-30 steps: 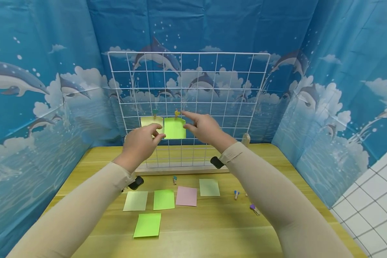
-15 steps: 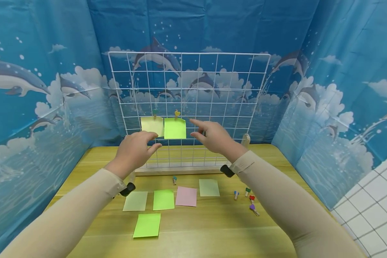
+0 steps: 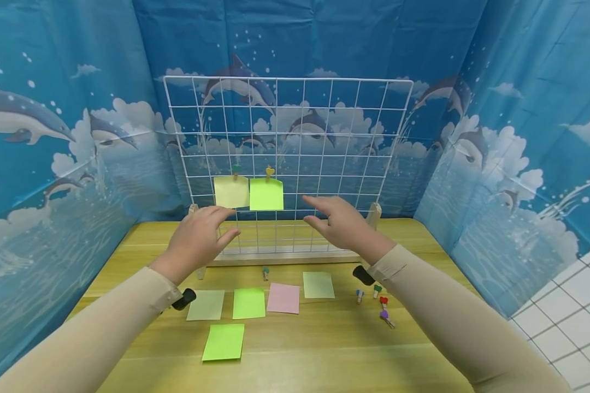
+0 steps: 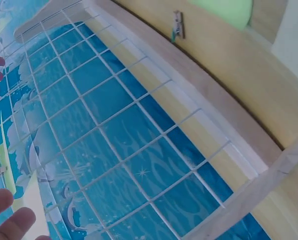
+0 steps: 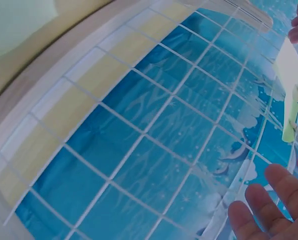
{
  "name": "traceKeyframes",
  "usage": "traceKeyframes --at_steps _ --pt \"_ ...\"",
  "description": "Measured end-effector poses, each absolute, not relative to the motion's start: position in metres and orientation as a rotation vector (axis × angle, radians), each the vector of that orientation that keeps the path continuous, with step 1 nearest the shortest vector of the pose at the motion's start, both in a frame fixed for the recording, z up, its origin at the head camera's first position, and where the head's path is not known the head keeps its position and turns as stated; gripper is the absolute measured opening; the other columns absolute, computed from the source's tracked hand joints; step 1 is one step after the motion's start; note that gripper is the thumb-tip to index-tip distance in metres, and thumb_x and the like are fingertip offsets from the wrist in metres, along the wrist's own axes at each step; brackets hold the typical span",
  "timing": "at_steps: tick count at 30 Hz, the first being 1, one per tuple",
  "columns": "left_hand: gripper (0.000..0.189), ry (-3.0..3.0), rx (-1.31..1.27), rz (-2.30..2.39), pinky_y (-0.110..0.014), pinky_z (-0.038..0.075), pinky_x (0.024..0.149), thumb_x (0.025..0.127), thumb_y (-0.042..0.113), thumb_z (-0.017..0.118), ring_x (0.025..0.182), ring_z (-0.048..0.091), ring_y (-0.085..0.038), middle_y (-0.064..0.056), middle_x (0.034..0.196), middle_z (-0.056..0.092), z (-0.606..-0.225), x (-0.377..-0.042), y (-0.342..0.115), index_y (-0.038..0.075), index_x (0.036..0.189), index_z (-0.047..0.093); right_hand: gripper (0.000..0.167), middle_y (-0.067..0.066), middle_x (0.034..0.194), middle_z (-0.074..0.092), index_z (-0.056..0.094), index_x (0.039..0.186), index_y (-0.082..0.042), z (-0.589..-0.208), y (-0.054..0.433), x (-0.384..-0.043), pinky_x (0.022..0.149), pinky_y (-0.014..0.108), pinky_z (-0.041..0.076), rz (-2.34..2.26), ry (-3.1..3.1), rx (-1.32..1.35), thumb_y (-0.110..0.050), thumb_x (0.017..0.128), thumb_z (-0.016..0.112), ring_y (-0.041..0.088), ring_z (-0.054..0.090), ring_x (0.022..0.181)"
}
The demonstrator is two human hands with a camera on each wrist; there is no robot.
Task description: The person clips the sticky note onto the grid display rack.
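On the white wire grid (image 3: 316,144) hang two sticky notes side by side. The pale yellow note (image 3: 231,191) has a green clothespin (image 3: 236,171) at its top; a yellow heart clothespin (image 3: 269,172) pins the bright green note (image 3: 266,195). My left hand (image 3: 196,237), fingers relaxed and holding nothing, is just below the pale note in the head view. My right hand (image 3: 346,224) hovers right of the green note, thumb and fingers apart, nothing between them. In the right wrist view its fingers (image 5: 271,200) are spread below the hanging notes.
Several more sticky notes lie on the wooden table, among them a pink note (image 3: 283,298) and a front green note (image 3: 223,342). A teal clothespin (image 3: 266,273) lies near the grid's wooden base (image 3: 280,255). Several clothespins, one a purple clothespin (image 3: 387,319), lie at right.
Both hands have drawn back from the green note and lowered, the left going left and the right going right. The two notes stay hanging on the grid.
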State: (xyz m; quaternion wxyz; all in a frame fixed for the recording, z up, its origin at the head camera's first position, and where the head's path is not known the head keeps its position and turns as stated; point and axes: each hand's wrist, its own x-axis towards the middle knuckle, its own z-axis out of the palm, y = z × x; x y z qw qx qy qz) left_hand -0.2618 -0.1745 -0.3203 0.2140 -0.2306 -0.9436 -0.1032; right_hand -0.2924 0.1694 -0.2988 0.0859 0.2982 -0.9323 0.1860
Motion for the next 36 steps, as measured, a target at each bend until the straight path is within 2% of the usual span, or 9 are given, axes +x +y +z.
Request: traceKeyframes --at_steps 5,11,24,36 --pt "0.05 -2.617 -0.649 -0.263 -0.061 0.048 0.112 0.103 0.043 0.068 0.131 0.063 -0.035 -0.013 0.138 0.069 -0.325 -0.256 -0.181 0.01 0.14 0.066 0.061 0.01 0.168 0.042 0.04 0.164 -0.017 -0.305 0.18 -0.285 0.123 0.06 0.036 0.506 -2.788 0.868 -0.04 0.11 0.057 0.038 0.041 0.154" --pt "0.052 -2.639 -0.663 -0.236 -0.06 0.049 0.111 0.102 0.044 0.069 0.134 0.061 -0.037 -0.014 0.141 0.067 -0.33 -0.251 -0.187 0.008 0.14 0.065 0.063 0.012 0.171 0.035 0.041 0.163 -0.014 -0.314 0.192 -0.277 0.126 0.063 0.029 0.457 -2.792 0.843 -0.04 0.109 0.059 0.042 0.033 0.157" --pt "0.058 -2.714 -0.649 -0.228 -0.072 0.037 0.115 0.102 0.044 0.069 0.151 0.04 -0.049 -0.018 0.157 0.053 -0.348 -0.243 -0.2 0.012 0.149 0.059 0.071 0.015 0.174 0.026 0.036 0.165 -0.015 -0.338 0.221 -0.266 0.127 0.067 0.02 0.436 -2.862 0.804 -0.044 0.106 0.062 0.044 0.016 0.162" --pt "0.071 -2.775 -0.671 -0.198 -0.071 0.026 0.123 0.102 0.05 0.067 0.156 0.023 -0.056 -0.023 0.168 0.036 -0.361 -0.236 -0.206 0.014 0.16 0.047 0.074 0.019 0.174 0.024 0.036 0.165 -0.01 -0.359 0.237 -0.255 0.127 0.07 0.014 0.418 -2.869 0.789 -0.044 0.105 0.064 0.051 0.015 0.16"
